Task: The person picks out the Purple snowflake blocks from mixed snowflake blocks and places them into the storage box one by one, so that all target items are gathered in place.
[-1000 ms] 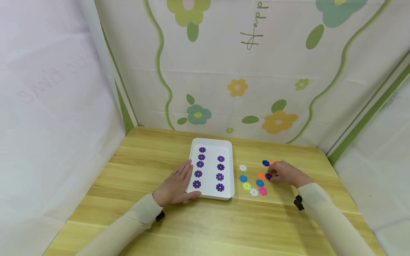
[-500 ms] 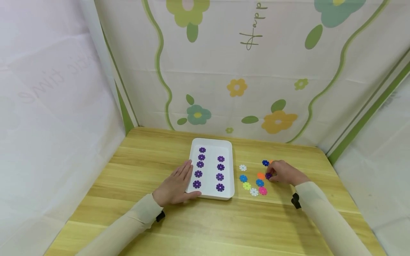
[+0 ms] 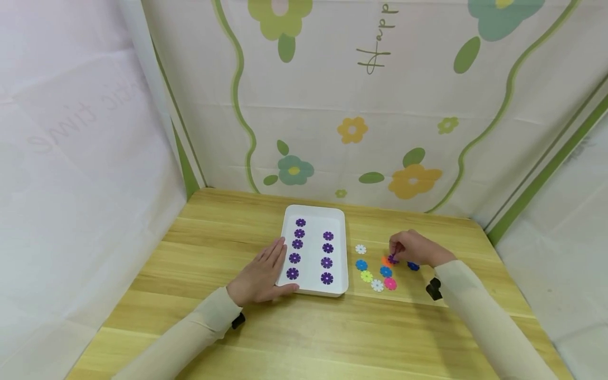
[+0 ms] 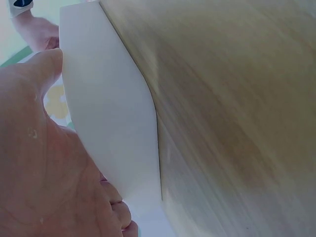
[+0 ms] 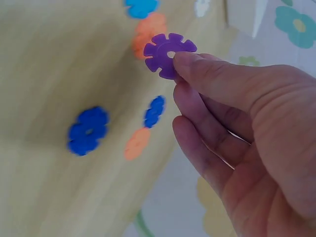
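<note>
My right hand point(image 3: 418, 249) pinches a purple flower-shaped plastic disc point(image 5: 160, 60) between thumb and forefinger, the other fingers loosely bent. In the right wrist view the disc is raised over the table, overlapping an orange disc point(image 5: 149, 23). A white tray point(image 3: 311, 253) stands left of the hand, with two columns of purple discs point(image 3: 297, 244) in it. Against the tray's left side lies my left hand point(image 3: 256, 277), fingers straight along the edge and thumb at the near rim. The left wrist view shows that hand touching the tray's outer wall point(image 4: 108, 103).
Right of the tray lie several loose discs: white point(image 3: 361, 249), light blue point(image 3: 361, 265), yellow-green point(image 3: 367, 276) and pink point(image 3: 390, 284). A dark blue disc point(image 5: 89, 131) lies under the right hand's side. A patterned curtain point(image 3: 304, 105) rises behind the wooden table point(image 3: 304, 338).
My right hand has picked up the purple disc and shifted slightly left. A dark blue disc shows below its palm, and another behind it is now hidden in the head view. The left hand stays put.
</note>
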Action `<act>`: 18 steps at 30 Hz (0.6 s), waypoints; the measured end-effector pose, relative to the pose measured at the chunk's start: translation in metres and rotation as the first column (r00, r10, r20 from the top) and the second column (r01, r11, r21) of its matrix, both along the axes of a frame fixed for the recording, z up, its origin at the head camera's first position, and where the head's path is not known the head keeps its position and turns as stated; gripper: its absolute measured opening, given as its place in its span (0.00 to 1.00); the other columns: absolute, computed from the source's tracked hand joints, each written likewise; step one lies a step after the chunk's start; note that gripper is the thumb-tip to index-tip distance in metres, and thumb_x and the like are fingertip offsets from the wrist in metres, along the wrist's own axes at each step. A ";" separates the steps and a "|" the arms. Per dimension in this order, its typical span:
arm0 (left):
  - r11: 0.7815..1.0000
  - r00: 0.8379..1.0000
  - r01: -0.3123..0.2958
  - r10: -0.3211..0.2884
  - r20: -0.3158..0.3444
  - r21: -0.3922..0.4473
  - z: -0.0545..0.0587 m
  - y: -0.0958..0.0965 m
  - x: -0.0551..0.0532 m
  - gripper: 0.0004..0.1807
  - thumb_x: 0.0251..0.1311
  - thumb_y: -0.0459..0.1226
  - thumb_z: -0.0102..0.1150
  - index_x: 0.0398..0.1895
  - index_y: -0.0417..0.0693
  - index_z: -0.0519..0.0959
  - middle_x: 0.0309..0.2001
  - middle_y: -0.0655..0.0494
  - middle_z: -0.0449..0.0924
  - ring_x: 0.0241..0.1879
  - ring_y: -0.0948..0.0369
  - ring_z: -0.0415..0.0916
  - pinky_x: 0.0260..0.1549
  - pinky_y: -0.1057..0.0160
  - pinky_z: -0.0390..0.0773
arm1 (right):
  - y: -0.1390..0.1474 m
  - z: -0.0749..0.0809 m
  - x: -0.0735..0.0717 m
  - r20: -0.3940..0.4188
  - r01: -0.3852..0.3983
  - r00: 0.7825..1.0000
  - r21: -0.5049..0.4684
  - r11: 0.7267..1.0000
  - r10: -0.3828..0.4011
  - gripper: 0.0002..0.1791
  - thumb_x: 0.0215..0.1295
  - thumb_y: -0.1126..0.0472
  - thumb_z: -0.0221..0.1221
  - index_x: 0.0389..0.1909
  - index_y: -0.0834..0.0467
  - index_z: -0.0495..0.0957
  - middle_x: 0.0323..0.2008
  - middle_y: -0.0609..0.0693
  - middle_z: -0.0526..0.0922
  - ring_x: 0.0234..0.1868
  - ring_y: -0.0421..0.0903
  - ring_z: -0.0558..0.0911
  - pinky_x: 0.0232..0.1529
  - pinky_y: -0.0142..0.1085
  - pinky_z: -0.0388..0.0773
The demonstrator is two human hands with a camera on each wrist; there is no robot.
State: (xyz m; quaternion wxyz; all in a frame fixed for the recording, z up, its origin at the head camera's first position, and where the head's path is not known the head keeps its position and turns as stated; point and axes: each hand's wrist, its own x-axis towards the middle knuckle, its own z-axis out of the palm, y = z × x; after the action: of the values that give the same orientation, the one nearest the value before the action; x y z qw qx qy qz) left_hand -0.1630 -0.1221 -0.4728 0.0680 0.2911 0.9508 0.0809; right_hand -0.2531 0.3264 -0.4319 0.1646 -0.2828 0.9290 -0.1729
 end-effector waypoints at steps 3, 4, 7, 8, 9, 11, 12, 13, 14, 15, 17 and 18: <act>1.000 1.000 -0.002 0.002 0.001 -0.007 0.001 0.001 0.001 0.59 0.72 0.71 0.45 0.83 0.30 0.48 0.86 0.34 0.39 0.86 0.41 0.40 0.84 0.44 0.53 | -0.011 0.009 -0.002 -0.016 -0.010 1.000 -0.001 1.000 0.010 0.06 0.69 0.73 0.65 0.34 0.60 0.82 0.33 0.50 0.86 0.30 0.39 0.76 0.34 0.31 0.79; 1.000 1.000 -0.003 0.003 0.000 -0.006 0.001 0.001 0.001 0.59 0.72 0.71 0.45 0.83 0.30 0.48 0.86 0.34 0.39 0.86 0.41 0.40 0.84 0.44 0.53 | -0.015 0.012 -0.003 -0.026 -0.018 1.000 0.000 1.000 0.018 0.06 0.69 0.72 0.66 0.34 0.60 0.83 0.33 0.50 0.86 0.30 0.39 0.77 0.35 0.31 0.79; 1.000 1.000 -0.001 0.001 -0.001 -0.011 0.002 0.001 0.000 0.59 0.72 0.71 0.44 0.83 0.30 0.48 0.86 0.35 0.39 0.86 0.41 0.40 0.84 0.44 0.52 | -0.027 0.020 -0.008 -0.045 -0.033 0.998 0.010 0.999 0.033 0.05 0.70 0.72 0.65 0.34 0.60 0.83 0.33 0.51 0.87 0.31 0.39 0.77 0.36 0.32 0.79; 1.000 1.000 0.001 -0.001 -0.004 -0.009 0.001 0.001 0.000 0.59 0.72 0.71 0.44 0.83 0.30 0.49 0.86 0.34 0.40 0.86 0.41 0.41 0.84 0.44 0.52 | -0.032 0.023 -0.009 -0.046 -0.034 0.998 0.012 0.999 0.035 0.05 0.70 0.72 0.65 0.34 0.60 0.83 0.34 0.51 0.87 0.31 0.40 0.77 0.36 0.32 0.79; 1.000 1.000 0.003 -0.003 -0.005 -0.013 0.002 0.002 0.001 0.59 0.72 0.72 0.43 0.83 0.30 0.49 0.86 0.34 0.40 0.86 0.41 0.41 0.84 0.45 0.52 | -0.037 0.025 -0.011 -0.045 -0.037 0.998 0.017 0.999 0.037 0.05 0.71 0.71 0.64 0.35 0.60 0.83 0.34 0.51 0.87 0.31 0.40 0.76 0.36 0.32 0.79; 1.000 1.000 0.006 -0.006 -0.008 -0.015 0.001 0.002 0.001 0.59 0.72 0.72 0.43 0.83 0.30 0.49 0.86 0.34 0.40 0.86 0.41 0.41 0.83 0.45 0.53 | -0.047 0.029 -0.014 -0.042 -0.042 0.998 0.020 0.999 0.043 0.05 0.72 0.71 0.64 0.35 0.60 0.83 0.33 0.52 0.86 0.30 0.40 0.75 0.35 0.33 0.78; 1.000 1.000 0.007 -0.007 -0.012 -0.010 0.001 0.001 0.001 0.59 0.72 0.71 0.44 0.83 0.29 0.49 0.85 0.34 0.41 0.86 0.40 0.42 0.83 0.44 0.54 | -0.052 0.031 -0.016 -0.045 -0.047 0.998 0.021 0.999 0.048 0.05 0.72 0.71 0.64 0.35 0.60 0.83 0.33 0.52 0.86 0.30 0.40 0.75 0.35 0.33 0.78; 1.000 1.000 0.008 -0.008 -0.014 -0.010 0.001 0.001 0.001 0.59 0.72 0.71 0.45 0.83 0.29 0.49 0.85 0.33 0.41 0.86 0.40 0.42 0.83 0.44 0.54 | -0.058 0.033 -0.019 -0.048 -0.054 0.997 0.019 0.998 0.055 0.05 0.72 0.71 0.63 0.35 0.61 0.83 0.34 0.53 0.86 0.30 0.41 0.76 0.36 0.33 0.78; 1.000 1.000 0.009 -0.009 -0.018 -0.010 0.000 0.001 0.001 0.59 0.72 0.71 0.45 0.83 0.29 0.50 0.85 0.33 0.41 0.86 0.40 0.42 0.83 0.44 0.54 | -0.063 0.035 -0.021 -0.058 -0.066 0.996 0.016 0.998 0.066 0.04 0.72 0.72 0.63 0.36 0.61 0.83 0.34 0.53 0.87 0.30 0.41 0.77 0.36 0.34 0.79; 1.000 1.000 0.009 -0.009 -0.021 -0.011 0.000 0.001 0.001 0.59 0.72 0.70 0.45 0.83 0.29 0.50 0.85 0.33 0.41 0.86 0.40 0.42 0.83 0.45 0.54 | -0.069 0.037 -0.023 -0.071 -0.080 0.994 0.012 0.997 0.080 0.04 0.71 0.72 0.64 0.36 0.62 0.83 0.34 0.53 0.87 0.31 0.42 0.78 0.36 0.34 0.80; 1.000 1.000 0.009 -0.009 -0.029 -0.008 0.000 0.000 0.001 0.58 0.72 0.70 0.45 0.83 0.28 0.50 0.85 0.33 0.42 0.86 0.40 0.43 0.83 0.45 0.54 | -0.080 0.040 -0.028 -0.093 -0.101 0.991 0.005 0.995 0.101 0.04 0.70 0.72 0.64 0.36 0.62 0.84 0.34 0.54 0.89 0.32 0.44 0.82 0.37 0.35 0.83; 1.000 0.999 0.010 -0.010 -0.034 -0.009 0.000 0.000 0.001 0.58 0.72 0.70 0.45 0.82 0.28 0.50 0.85 0.33 0.42 0.86 0.40 0.43 0.83 0.45 0.54 | -0.085 0.041 -0.031 -0.099 -0.106 0.989 0.004 0.994 0.106 0.04 0.70 0.72 0.65 0.36 0.62 0.84 0.35 0.54 0.89 0.33 0.44 0.84 0.38 0.35 0.84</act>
State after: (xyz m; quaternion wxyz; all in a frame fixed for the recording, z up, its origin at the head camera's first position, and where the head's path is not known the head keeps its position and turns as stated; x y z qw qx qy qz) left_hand -0.1623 -0.1221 -0.4725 0.0535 0.2968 0.9508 0.0713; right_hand -0.2841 0.2414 -0.3907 0.1272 -0.3403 0.9195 -0.1503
